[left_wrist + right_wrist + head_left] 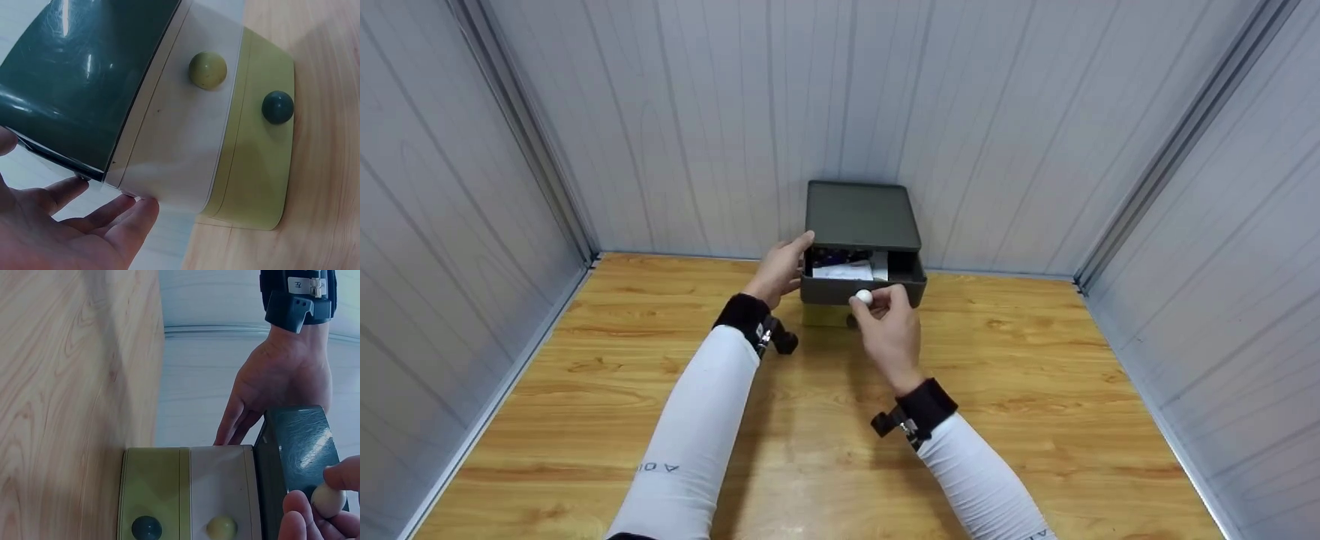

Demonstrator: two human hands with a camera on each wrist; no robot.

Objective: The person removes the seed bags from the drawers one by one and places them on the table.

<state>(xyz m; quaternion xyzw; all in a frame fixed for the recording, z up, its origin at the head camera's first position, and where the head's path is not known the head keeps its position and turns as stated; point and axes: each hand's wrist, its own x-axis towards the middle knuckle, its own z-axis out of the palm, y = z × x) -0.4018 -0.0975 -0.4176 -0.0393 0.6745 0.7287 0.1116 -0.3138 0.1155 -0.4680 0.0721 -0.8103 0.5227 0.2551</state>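
Observation:
A small drawer unit with a dark green top stands against the back wall. Its dark top drawer is pulled partway out, showing white paper and dark items inside. My right hand pinches the white round knob of that drawer between thumb and fingers. On the unit's left side, my left hand rests with fairly straight fingers. In the left wrist view, its fingertips touch the side near the white middle drawer. The yellow-green bottom drawer is closed, as is the white one.
The closed drawers carry a yellow-green knob and a dark green knob. A wood-grain surface lies under the unit. Pale panel walls rise at the back and both sides. Black wrist straps carry small cameras.

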